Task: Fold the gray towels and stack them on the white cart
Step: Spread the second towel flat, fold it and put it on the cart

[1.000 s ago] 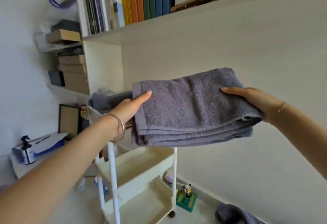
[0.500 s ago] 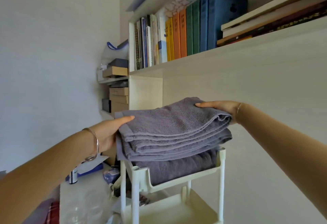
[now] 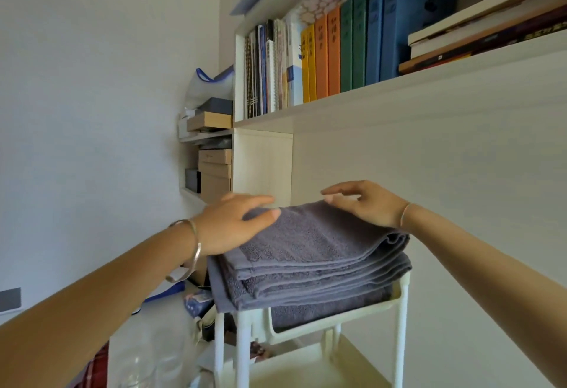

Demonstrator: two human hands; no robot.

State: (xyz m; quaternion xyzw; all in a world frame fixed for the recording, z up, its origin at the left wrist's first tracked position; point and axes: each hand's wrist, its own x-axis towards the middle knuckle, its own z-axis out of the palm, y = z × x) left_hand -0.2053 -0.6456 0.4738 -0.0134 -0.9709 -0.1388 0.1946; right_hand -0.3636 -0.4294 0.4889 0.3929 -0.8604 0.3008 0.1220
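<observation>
A folded gray towel [image 3: 313, 246] lies on top of a second gray towel [image 3: 322, 308] in the top tray of a white cart [image 3: 337, 320], which stands against a pale wall at centre right. The upper towel overhangs the tray's near left corner. The person's left hand [image 3: 236, 222] rests palm down on the towel's far left corner, its fingers [image 3: 257, 199] straight, relaxed and gripping nothing; a silver bangle [image 3: 193, 249] circles that wrist. The right hand [image 3: 365, 203] lies over the towel's far right edge with its fingers [image 3: 337, 188] loosely spread and slightly bent, holding nothing; whether the tips touch the cloth cannot be told. Above the cart, a white shelf [image 3: 399, 93] carries a row of upright books [image 3: 337, 50] in yellow, orange, green and blue. Cardboard boxes [image 3: 214, 173] are stacked on smaller shelves to the far left.
</observation>
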